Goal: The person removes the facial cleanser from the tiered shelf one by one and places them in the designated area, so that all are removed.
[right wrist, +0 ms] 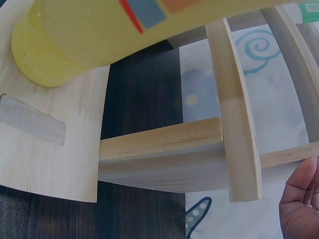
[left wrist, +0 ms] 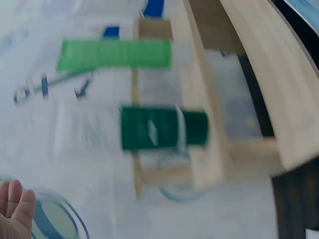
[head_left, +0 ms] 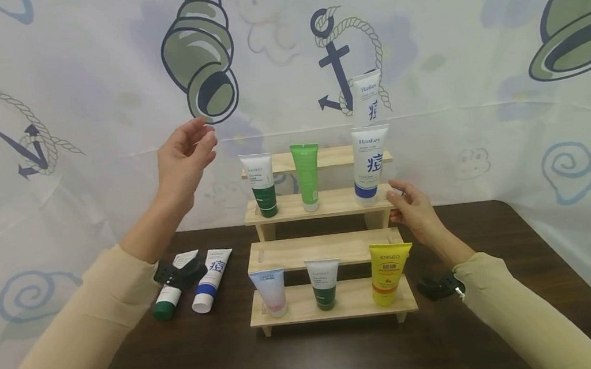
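Note:
My left hand (head_left: 186,158) is raised left of a wooden tiered stand (head_left: 327,250), fingers loosely bent and holding nothing. At the right end of an upper shelf, my right hand (head_left: 413,210) grips the stand's edge; some fingertips are hidden. That shelf carries a white-and-green tube (head_left: 262,181), a bright green tube (head_left: 306,175) and a white tube with a blue band (head_left: 370,164). Above the last, another white tube (head_left: 367,100) shows on the top tier. On the bottom shelf are a pale blue-pink tube (head_left: 271,290), a small white-and-green tube (head_left: 324,281) and a yellow tube (head_left: 389,270).
Two more tubes lie on the dark table (head_left: 314,359) left of the stand: a white-and-green one (head_left: 168,299), partly behind the left wrist strap, and a white-and-blue one (head_left: 213,278). A patterned white cloth (head_left: 286,63) hangs behind the table.

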{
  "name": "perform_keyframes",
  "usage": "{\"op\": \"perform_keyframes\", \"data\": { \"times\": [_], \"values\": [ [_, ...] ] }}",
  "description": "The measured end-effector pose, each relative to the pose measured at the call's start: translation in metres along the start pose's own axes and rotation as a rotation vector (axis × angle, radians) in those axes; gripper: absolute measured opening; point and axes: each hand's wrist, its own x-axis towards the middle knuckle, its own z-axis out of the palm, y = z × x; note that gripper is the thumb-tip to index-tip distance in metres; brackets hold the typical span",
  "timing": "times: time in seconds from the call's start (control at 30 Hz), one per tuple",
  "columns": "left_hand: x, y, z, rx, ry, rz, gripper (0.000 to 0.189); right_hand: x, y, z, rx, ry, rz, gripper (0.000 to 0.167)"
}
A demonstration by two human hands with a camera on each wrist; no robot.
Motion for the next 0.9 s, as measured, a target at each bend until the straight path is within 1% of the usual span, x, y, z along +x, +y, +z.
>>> {"op": "perform_keyframes", "data": {
  "times": [0.17, 0.27, 0.4, 0.53, 0.63, 0.77, 0.9],
  "values": [
    [0.007, 0.026, 0.04, -0.002, -0.087, 0.064, 0.042, 0.002, 0.002, -0.002, 0.008, 0.001, -0.013, 0.056],
    [0.011, 0.037, 0.064, -0.014, -0.138, 0.1, 0.042, 0.002, 0.003, -0.003, 0.014, 0.0, -0.016, 0.056],
    [0.016, 0.046, 0.094, -0.03, -0.187, 0.112, 0.043, 0.001, 0.004, -0.002, 0.027, 0.002, -0.009, 0.055],
    [0.019, 0.051, 0.121, -0.036, -0.216, 0.097, 0.043, 0.001, 0.004, -0.001, 0.032, 0.003, -0.006, 0.055],
    [0.021, 0.052, 0.138, -0.037, -0.228, 0.078, 0.044, 0.002, 0.005, -0.001, 0.03, 0.005, -0.012, 0.054],
    [0.023, 0.054, 0.158, -0.026, -0.24, 0.057, 0.044, 0.003, 0.006, -0.001, 0.016, 0.008, -0.012, 0.055],
    [0.025, 0.056, 0.174, 0.007, -0.253, 0.025, 0.046, 0.001, 0.005, -0.001, 0.002, 0.012, -0.004, 0.055]
  ]
}}
